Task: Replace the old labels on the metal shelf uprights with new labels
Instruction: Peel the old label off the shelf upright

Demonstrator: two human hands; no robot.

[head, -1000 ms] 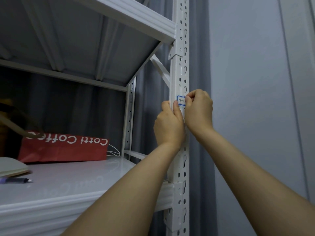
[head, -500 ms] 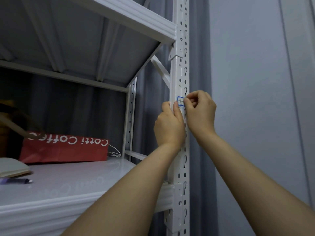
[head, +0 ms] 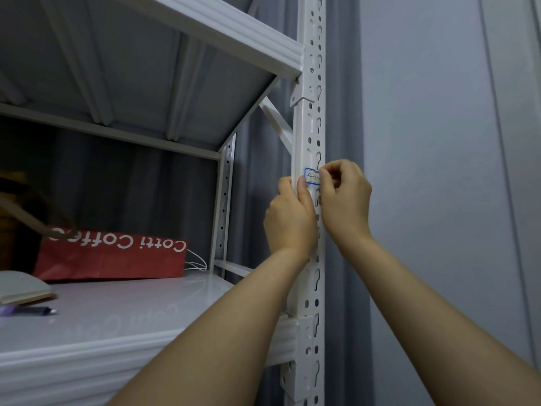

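Note:
A white metal upright point(head: 310, 127) with keyhole slots runs up the middle of the view. A small white label point(head: 311, 176) with a blue border and handwriting is stuck on it at hand height. My left hand point(head: 289, 218) wraps the upright just below the label, its thumb tip touching the label's lower left corner. My right hand point(head: 344, 197) is curled, with fingertips pinching the label's right edge. The right part of the label is hidden by those fingers.
A white shelf board point(head: 117, 312) carries a red Cotti Coffee paper bag point(head: 114, 256), a notebook point(head: 20, 287) and a pen point(head: 32, 311) at the left. Another shelf point(head: 222, 30) hangs overhead. A grey curtain point(head: 342, 112) and wall point(head: 433, 142) lie to the right.
My right hand has shifted slightly rightward and its fingers have worked at the label's right edge, uncovering more of the label. My left hand has stayed on the upright.

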